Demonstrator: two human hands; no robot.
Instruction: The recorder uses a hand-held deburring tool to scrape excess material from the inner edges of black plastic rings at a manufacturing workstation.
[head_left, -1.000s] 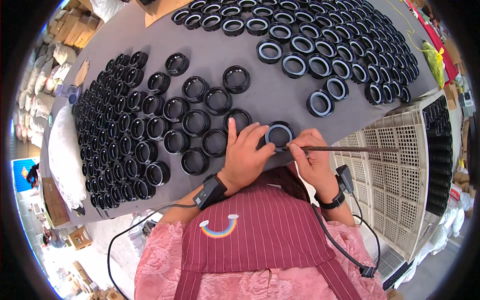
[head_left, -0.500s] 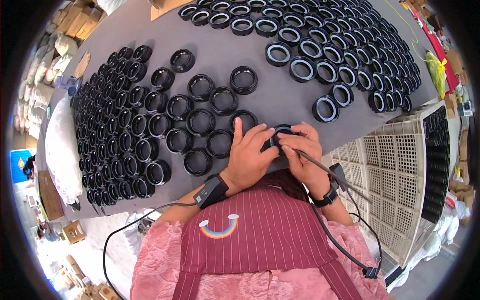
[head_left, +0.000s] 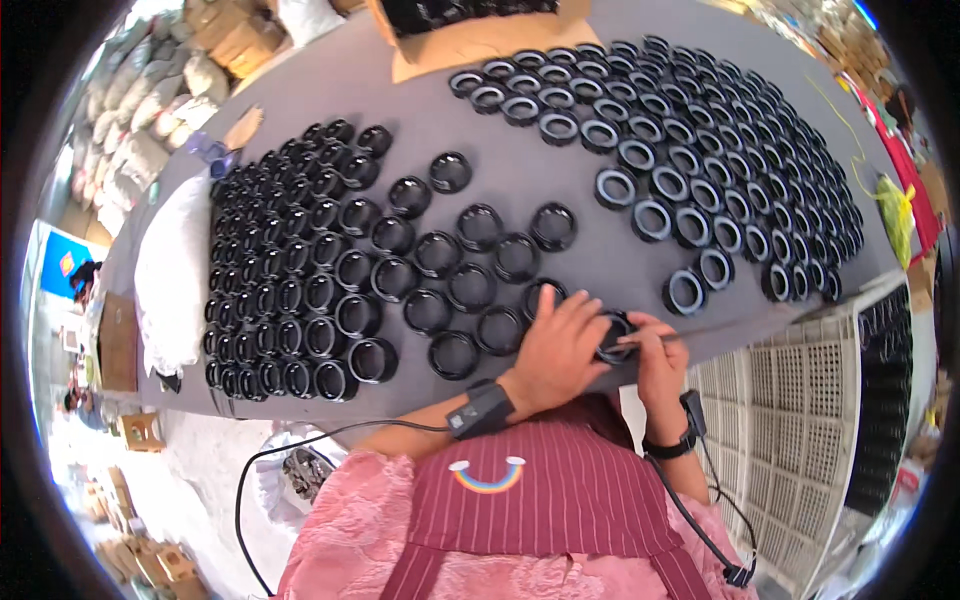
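Observation:
A black ring [head_left: 613,338] sits at the table's near edge between my two hands. My left hand [head_left: 562,350] holds its left side with the fingertips, thumb side partly hidden. Pinched together at its right side are the fingers of my right hand [head_left: 660,365], with a thin dark rod [head_left: 628,341] whose tip reaches the ring; most of the rod is hidden now. Just beyond my left hand lie loose black rings, among them one ring [head_left: 500,330] close to the fingers and another ring [head_left: 453,355] further left.
Packed rows of black rings [head_left: 322,293] cover the table's left. Rings with pale inner rims [head_left: 652,220] fill the right. A grey plastic crate [head_left: 790,400] stands at the right edge, a white bag [head_left: 172,275] at the left, a cardboard box [head_left: 490,35] at the back.
The view has shifted, so the table and hands sit further right and lower. The rod, seen extending to the lower right before, now shows only a short part. Both hands stay at the ring.

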